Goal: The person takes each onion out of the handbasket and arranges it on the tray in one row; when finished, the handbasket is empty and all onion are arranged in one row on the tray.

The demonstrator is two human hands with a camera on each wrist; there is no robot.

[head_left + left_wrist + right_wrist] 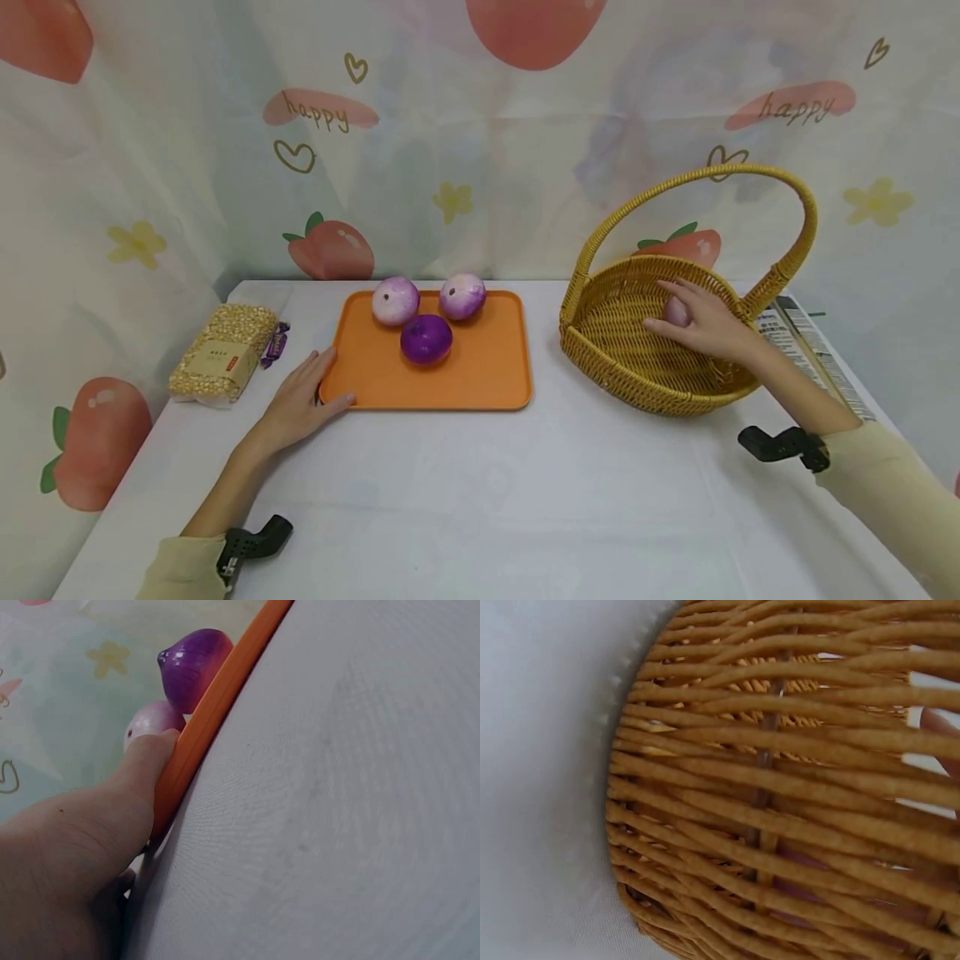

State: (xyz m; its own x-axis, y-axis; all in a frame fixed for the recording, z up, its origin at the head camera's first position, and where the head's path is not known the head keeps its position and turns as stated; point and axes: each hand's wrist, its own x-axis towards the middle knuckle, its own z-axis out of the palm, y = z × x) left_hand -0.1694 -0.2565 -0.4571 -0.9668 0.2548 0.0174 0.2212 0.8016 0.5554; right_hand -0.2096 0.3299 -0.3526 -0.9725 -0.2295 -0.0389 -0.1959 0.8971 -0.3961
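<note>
My left hand (298, 404) rests at the left front corner of an orange tray (480, 379). Its thumb lies on the rim in the left wrist view, and its fingers reach along the left side. On the tray sit two pale purple onions (396, 301) at the back and a dark purple onion (426, 339) in front. My right hand (708, 321) reaches inside a wicker basket (637, 387) with a tall handle, fingers and thumb spread around another onion (677, 312), which the hand partly hides. Through the basket weave (705, 787), a purple patch shows in the right wrist view.
At the left lies a clear bag of yellow beans or grains (225, 354), with a purple-wrapped candy (275, 345) beside it. Printed paper like newspaper (817, 350) lies behind the right forearm. A patterned curtain (510, 167) stands along the table's back edge.
</note>
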